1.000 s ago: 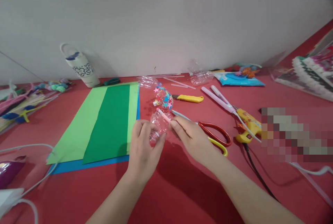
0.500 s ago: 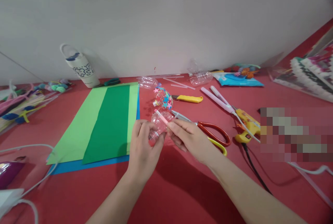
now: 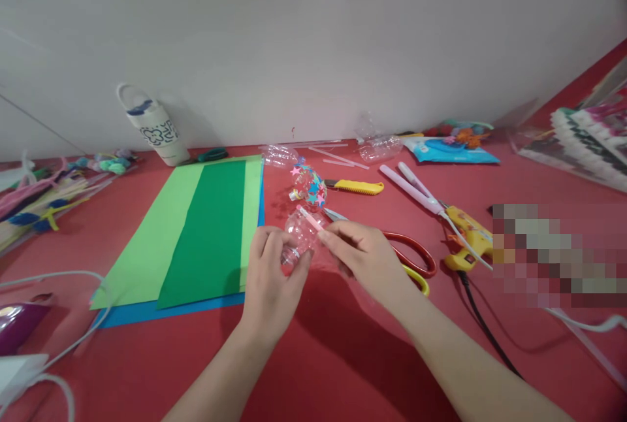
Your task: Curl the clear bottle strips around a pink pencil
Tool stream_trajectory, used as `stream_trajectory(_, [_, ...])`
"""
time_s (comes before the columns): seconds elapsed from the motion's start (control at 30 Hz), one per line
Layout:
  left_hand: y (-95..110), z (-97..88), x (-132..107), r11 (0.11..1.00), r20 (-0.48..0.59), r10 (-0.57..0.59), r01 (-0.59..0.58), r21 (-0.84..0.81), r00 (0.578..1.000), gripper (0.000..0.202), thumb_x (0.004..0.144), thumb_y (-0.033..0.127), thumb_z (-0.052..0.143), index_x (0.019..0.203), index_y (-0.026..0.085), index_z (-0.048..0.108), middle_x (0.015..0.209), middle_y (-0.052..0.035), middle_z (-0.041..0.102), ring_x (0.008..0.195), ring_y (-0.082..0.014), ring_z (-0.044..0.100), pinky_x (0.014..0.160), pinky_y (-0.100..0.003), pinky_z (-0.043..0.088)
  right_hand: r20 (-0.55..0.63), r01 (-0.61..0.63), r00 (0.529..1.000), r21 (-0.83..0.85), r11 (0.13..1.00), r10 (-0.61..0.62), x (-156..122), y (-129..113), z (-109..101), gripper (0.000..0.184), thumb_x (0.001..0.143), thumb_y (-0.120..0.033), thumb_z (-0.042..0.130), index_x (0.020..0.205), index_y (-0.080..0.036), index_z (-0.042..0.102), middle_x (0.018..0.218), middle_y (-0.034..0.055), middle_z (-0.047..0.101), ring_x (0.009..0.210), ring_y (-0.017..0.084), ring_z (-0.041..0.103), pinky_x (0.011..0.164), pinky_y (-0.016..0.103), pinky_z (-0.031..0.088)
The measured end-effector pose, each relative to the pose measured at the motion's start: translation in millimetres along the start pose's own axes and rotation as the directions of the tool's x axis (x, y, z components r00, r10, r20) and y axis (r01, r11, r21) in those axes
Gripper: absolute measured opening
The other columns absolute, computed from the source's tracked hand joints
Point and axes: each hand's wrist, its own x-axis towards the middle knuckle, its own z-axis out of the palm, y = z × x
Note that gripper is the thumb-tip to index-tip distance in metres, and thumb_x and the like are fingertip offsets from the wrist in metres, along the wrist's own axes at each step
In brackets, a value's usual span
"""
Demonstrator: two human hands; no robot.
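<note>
The left hand [image 3: 272,278] has its grip closed around a clear bottle [image 3: 300,232] just above the red counter [image 3: 343,357], while the right hand [image 3: 367,262] pinches a pink stick [image 3: 310,218] against it, which looks like fiddly fitting that needs steady fingers.

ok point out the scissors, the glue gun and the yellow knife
scissors [image 3: 422,249], head view, on the red handle loop
glue gun [image 3: 465,226], head view, on the yellow body
knife [image 3: 360,187], head view, on the yellow grip

No legible text anywhere — only an unreadable blue print on the white bag [image 3: 155,128]
</note>
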Motion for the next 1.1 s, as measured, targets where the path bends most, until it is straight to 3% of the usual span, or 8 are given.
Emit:
stream_trajectory(0.17, [0,1.2,0,1.000,-0.012,0.010,-0.010,0.008,1.000,0.017,0.077,0.011,0.061,0.079,0.021,0.047,0.083,-0.0004,0.046,0.069,-0.0128,0.047,0.062,-0.026,0.044,-0.181,0.104,0.971,-0.279,0.955,-0.158,3,10,2,0.021,0.085,-0.034,0.055,0.071,-0.020,0.049,0.062,-0.0034,0.050,0.053,0.011,0.041,0.054,0.023,0.033])
stream_trajectory(0.4, [-2,1.6,-2,0.998,-0.022,0.038,-0.036,0.055,0.999,0.018,0.078,0.013,0.062,0.080,0.021,0.047,0.086,-0.0014,0.046,0.076,-0.0148,0.050,0.067,-0.028,0.046,-0.190,0.014,0.980,-0.251,0.968,-0.064,3,8,0,0.021,0.078,-0.038,0.061,0.075,-0.020,0.050,0.061,-0.0054,0.046,0.052,0.010,0.040,0.050,0.022,0.032])
stream_trajectory(0.53, [-3,0.2,-1,0.996,-0.056,0.073,-0.071,0.046,0.996,0.019,0.077,0.013,0.063,0.080,0.022,0.047,0.087,-0.0014,0.046,0.078,-0.0152,0.051,0.066,-0.028,0.046,-0.200,0.018,0.979,-0.060,0.998,-0.030,6,8,-9,0.019,0.078,-0.037,0.060,0.077,-0.020,0.052,0.061,-0.0055,0.042,0.053,0.010,0.038,0.050,0.023,0.032])
stream_trajectory(0.67, [-2,-1.1,0,0.995,-0.092,0.099,-0.096,0.034,0.991,0.021,0.077,0.013,0.065,0.078,0.022,0.046,0.085,-0.0011,0.047,0.079,-0.0153,0.051,0.066,-0.027,0.046,-0.387,0.104,0.922,0.241,0.965,-0.003,8,10,-20,0.010,0.078,-0.030,0.058,0.078,-0.020,0.055,0.057,-0.0067,0.036,0.048,0.009,0.032,0.046,0.022,0.029])
stream_trajectory(0.77, [-2,-1.2,0,0.995,-0.100,0.096,-0.095,0.020,0.990,0.021,0.076,0.013,0.065,0.077,0.022,0.046,0.084,-0.0009,0.047,0.078,-0.0149,0.051,0.066,-0.026,0.045,-0.480,0.134,0.877,0.210,0.969,-0.017,5,7,-24,0.005,0.076,-0.024,0.059,0.079,-0.021,0.058,0.054,-0.0073,0.035,0.045,0.008,0.029,0.043,0.021,0.026])
stream_trajectory(0.97, [-4,-0.4,-1,0.995,-0.115,0.092,-0.088,0.038,0.989,0.019,0.077,0.015,0.065,0.078,0.022,0.047,0.085,-0.0012,0.048,0.083,-0.0166,0.052,0.070,-0.030,0.046,-0.279,0.081,0.956,-0.048,0.996,-0.092,-2,-2,-24,0.008,0.076,-0.024,0.057,0.080,-0.021,0.064,0.056,-0.0038,0.049,0.047,0.009,0.039,0.045,0.021,0.031])
stream_trajectory(1.1, [-4,-0.2,-1,0.991,-0.131,0.128,-0.123,0.051,0.983,0.021,0.077,0.015,0.066,0.078,0.023,0.047,0.086,-0.0012,0.048,0.085,-0.0172,0.052,0.073,-0.031,0.046,-0.177,0.053,0.981,-0.118,0.992,-0.073,-2,-3,-25,0.018,0.077,-0.025,0.057,0.092,-0.022,0.066,0.051,-0.0059,0.043,0.044,0.009,0.035,0.043,0.021,0.029])
